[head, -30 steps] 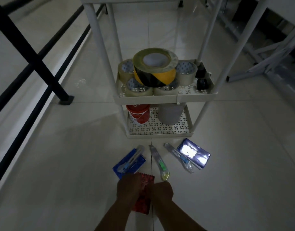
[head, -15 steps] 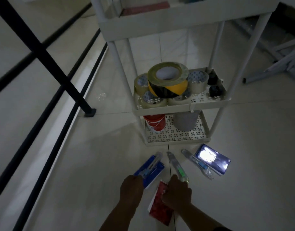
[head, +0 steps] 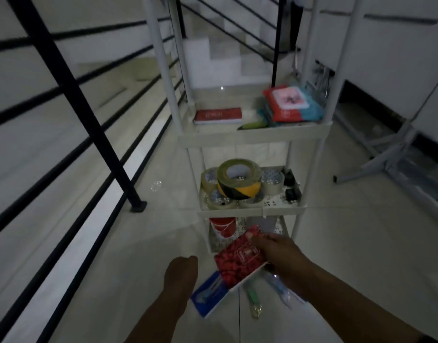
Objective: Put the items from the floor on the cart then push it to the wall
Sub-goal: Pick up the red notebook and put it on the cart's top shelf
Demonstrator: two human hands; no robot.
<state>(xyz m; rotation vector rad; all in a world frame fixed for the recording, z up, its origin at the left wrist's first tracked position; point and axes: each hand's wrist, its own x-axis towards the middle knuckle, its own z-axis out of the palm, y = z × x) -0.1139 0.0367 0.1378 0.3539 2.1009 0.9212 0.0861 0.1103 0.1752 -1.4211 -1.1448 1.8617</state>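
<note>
While left hand (head: 180, 271) curls, right hand (head: 275, 248) (clasped) grips red packet (head: 240, 261)

A red patterned packet (head: 239, 262) is lifted off the floor, tilted, gripped at its far right edge by the right hand (head: 278, 251), just in front of the cart's lowest shelf. Below it on the floor lie a blue flat pack (head: 209, 294) with a clear-wrapped item on top, a green-handled tool in clear wrap (head: 254, 299) and another clear-wrapped tool (head: 278, 287) to its right, partly hidden by the arm. The white cart (head: 252, 133) stands at the far side, with three shelves in view: packets and a red book on the highest of them, tape rolls on the middle one, a red container on the lowest.
</note>
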